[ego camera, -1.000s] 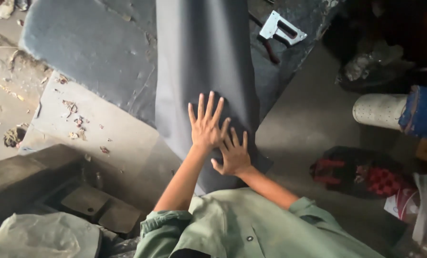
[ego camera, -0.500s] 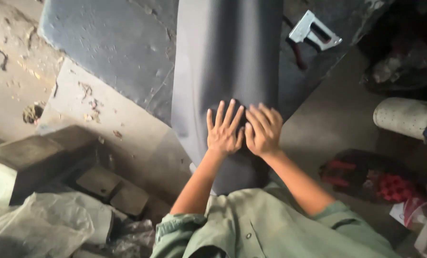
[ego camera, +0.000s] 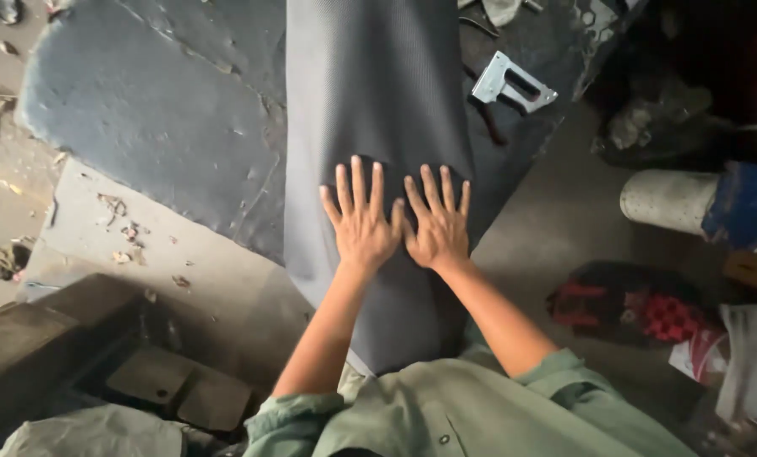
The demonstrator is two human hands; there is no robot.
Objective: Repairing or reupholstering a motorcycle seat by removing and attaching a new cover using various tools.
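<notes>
Grey fabric strip point(ego camera: 378, 93) lies centre of the tabletop point(ego camera: 141, 110), running 12 to 6. Left hand point(ego camera: 361, 222) and right hand point(ego camera: 437, 224) flat on it, fingers spread, gripping nothing. Metal staple gun point(ego camera: 514, 83) at 1 o'clock.

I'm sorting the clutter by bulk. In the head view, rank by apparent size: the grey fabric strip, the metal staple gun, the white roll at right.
1. Grey fabric strip, by far the largest; both hands lie flat on it.
2. White roll, partly hidden by a blue thing.
3. Staple gun, smallest, though it lies farther from the camera.
</notes>
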